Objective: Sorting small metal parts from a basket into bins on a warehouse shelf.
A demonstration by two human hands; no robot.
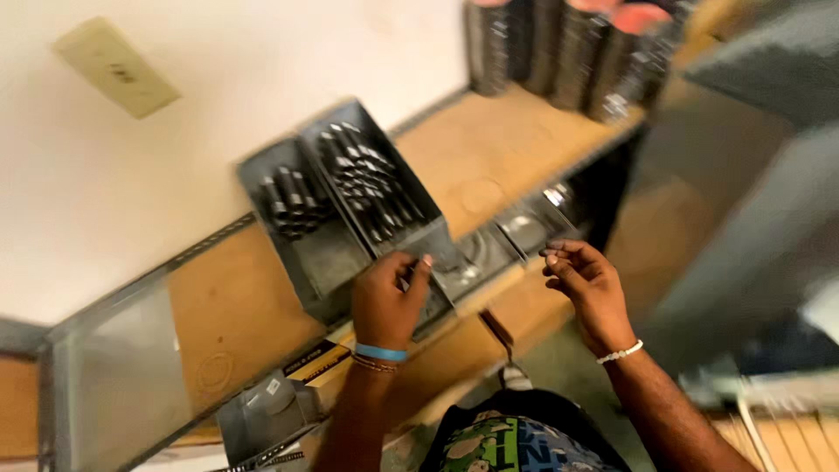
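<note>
**Hands at the metal bins**

On a wooden shelf (489, 149) against a pale wall, 2 grey metal bins (350, 205) of dark bolts sit side by side. At the near end of the bins, the left hand (387, 301) curls closed over the front edge of one bin. Right of the bins, the right hand (584, 280) hovers with fingertips pinched together; whether it holds anything cannot be told. Beyond the bins, dark cylinders (577, 52) stand grouped.
</note>
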